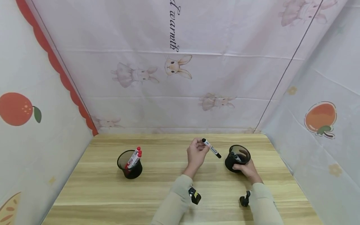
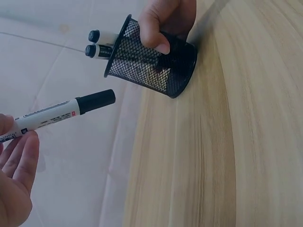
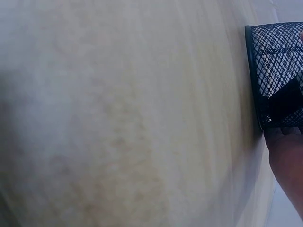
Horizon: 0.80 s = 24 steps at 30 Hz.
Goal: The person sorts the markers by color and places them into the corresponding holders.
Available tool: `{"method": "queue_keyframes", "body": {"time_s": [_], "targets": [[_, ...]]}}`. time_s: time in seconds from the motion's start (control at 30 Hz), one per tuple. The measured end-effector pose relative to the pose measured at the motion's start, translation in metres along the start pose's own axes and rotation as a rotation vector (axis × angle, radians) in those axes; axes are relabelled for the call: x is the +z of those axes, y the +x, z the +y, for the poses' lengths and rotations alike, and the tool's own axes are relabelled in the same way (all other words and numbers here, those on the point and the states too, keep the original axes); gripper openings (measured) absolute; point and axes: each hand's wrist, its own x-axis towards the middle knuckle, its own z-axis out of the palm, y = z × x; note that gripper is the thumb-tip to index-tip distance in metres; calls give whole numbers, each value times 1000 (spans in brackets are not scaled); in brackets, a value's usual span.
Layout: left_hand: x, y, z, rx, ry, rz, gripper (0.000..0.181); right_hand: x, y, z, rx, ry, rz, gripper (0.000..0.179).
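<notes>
My left hand [image 1: 196,153] pinches a white marker with black ends [image 1: 211,148] above the table, to the left of a black mesh pen cup [image 1: 237,158]. In the left wrist view the marker [image 2: 52,115] points its black cap toward the cup [image 2: 150,59], apart from it. Around the side of that cup curls my right hand [image 1: 247,170], thumb on the near wall. Two black-capped markers [image 2: 98,43] stick out past the cup's rim. The right wrist view catches only part of the cup [image 3: 279,75] and of the right hand [image 3: 288,161].
A second black mesh cup [image 1: 132,171] stands on the left of the wooden table [image 1: 92,187], with several red-capped white markers [image 1: 135,157] leaning in it. Printed cloth walls [image 1: 140,109] rise behind and at both sides of the table.
</notes>
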Motion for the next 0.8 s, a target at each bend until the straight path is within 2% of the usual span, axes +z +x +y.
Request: {"method": "queue_keyframes", "body": {"time_s": [0.23,0.4,0.57,0.8], "targets": [[7,0,5,-2,-77,-20,23,-1,1,-3,8,9,2,87],[12,-4,7,-10,-78,-49,24,-2,1,-4,34,33,-13,85],[17,-7,4,-13,-88,-49,25,-1,1,-2,23,48,-8,85],[24,-10,-1,1,-77,-79,24,1,2,2,15,33,-6,86]]}}
